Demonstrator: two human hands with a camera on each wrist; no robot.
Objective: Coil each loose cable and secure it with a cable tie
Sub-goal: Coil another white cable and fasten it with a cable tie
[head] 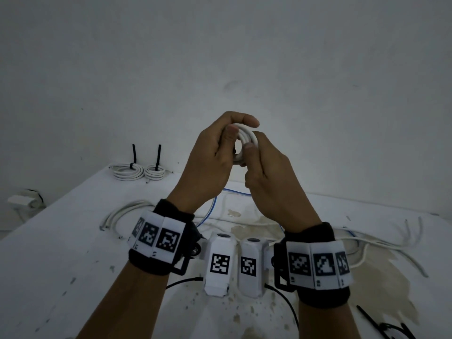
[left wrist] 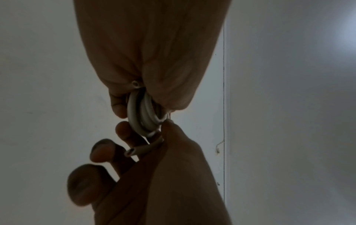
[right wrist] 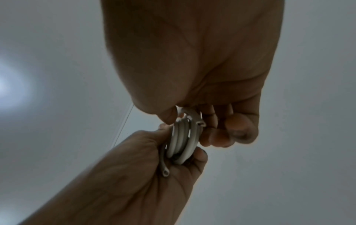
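A small white cable coil is held up in the air above the white table, between both hands. My left hand grips its left side, thumb in front and index finger curled over the top. My right hand pinches the right side of it. In the left wrist view the coil shows several turns, and a cut cable end lies across the right hand's fingers. In the right wrist view the coil sits in the left palm with another cut end sticking out. No tie shows on this coil.
Two white coils bound with upright black ties lie at the table's back left. Loose white cables and a blue cable sprawl below my hands. Black ties lie at the front right. The table edge runs along the left.
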